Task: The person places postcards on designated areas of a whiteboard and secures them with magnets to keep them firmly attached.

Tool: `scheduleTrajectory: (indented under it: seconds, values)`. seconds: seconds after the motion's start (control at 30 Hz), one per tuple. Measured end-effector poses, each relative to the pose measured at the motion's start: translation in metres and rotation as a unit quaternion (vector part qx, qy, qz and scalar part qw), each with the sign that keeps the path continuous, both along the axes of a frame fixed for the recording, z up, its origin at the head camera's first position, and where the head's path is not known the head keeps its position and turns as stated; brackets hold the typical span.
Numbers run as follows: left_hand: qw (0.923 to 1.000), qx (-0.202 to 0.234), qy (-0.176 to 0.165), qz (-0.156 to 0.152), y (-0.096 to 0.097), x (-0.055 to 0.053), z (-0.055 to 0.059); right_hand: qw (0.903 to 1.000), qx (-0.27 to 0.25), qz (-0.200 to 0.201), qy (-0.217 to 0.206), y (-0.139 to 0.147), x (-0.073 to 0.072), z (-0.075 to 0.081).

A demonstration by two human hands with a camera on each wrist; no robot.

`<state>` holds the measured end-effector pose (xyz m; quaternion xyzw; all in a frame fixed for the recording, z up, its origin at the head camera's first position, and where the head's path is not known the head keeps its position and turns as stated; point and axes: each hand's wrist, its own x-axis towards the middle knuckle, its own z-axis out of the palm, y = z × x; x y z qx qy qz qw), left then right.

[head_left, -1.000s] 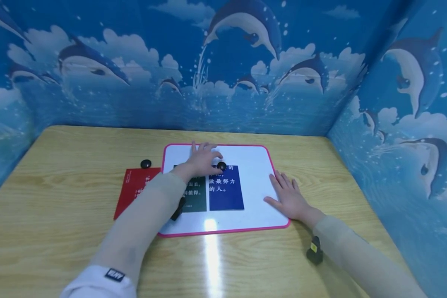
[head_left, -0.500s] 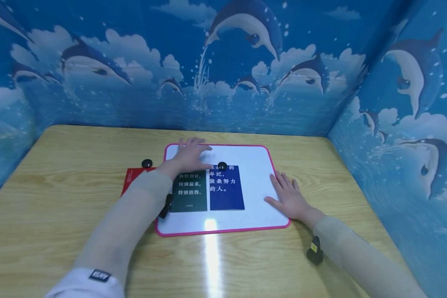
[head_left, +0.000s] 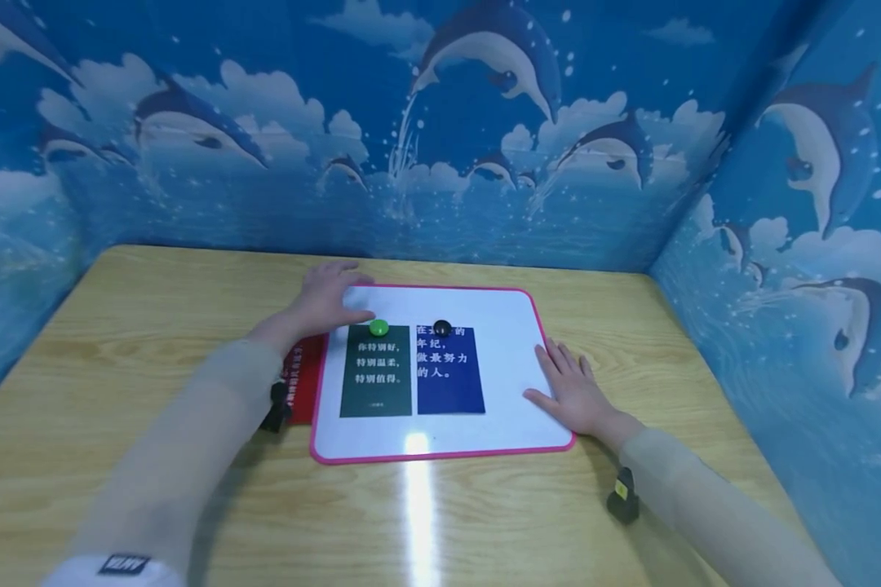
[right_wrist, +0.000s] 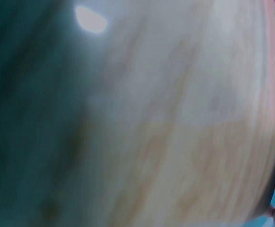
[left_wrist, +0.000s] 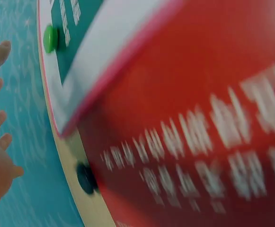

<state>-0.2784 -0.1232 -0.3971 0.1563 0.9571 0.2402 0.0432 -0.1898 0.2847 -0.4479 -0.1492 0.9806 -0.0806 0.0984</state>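
Observation:
A whiteboard [head_left: 514,367] with a pink rim lies flat on the table. On it are a green card [head_left: 376,391] with a green magnet [head_left: 378,328] at its top, and a blue card [head_left: 451,395] with a black magnet [head_left: 442,328] at its top. My left hand [head_left: 321,303] is over the board's upper left corner, fingers spread and holding nothing. Below its wrist shows part of a red card [head_left: 306,383]; another black magnet [left_wrist: 85,178] sits by that card in the left wrist view. My right hand [head_left: 576,395] rests flat on the board's right edge.
The wooden table [head_left: 514,522] ends at the back against a blue dolphin-print wall covering [head_left: 264,204], which also stands at the right. A bright light reflection runs down the table's front middle.
My left hand has moved left from beside the black magnet on the blue card, uncovering the green magnet and green card. It now hides the second black magnet in the head view. The right hand stays put.

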Motion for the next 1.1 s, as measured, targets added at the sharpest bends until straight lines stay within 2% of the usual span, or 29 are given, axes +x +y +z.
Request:
scheduleTrajectory:
  seconds: [0.23,0.5,0.7,0.9,1.1]
  values:
    - [0.9995,-0.023,0.014,0.017,-0.032,0.009,-0.001,1.0,0.005,0.0,-0.002,0.0,0.0,0.0]
    - [0.9994,-0.017,0.012,0.029,-0.064,0.023,-0.002,1.0,0.008,0.0,0.001,0.0,-0.001,-0.001]
    - [0.999,-0.029,-0.001,0.033,-0.079,0.034,-0.002,0.9999,0.01,-0.002,0.004,-0.001,0.0,0.0]
    - [0.9982,-0.036,-0.009,0.048,-0.094,0.04,-0.008,1.0,0.002,-0.003,0.007,-0.003,0.003,0.004]
    - [0.998,-0.048,-0.009,0.041,-0.104,0.047,-0.014,1.0,0.001,0.002,0.009,-0.003,0.003,0.004]
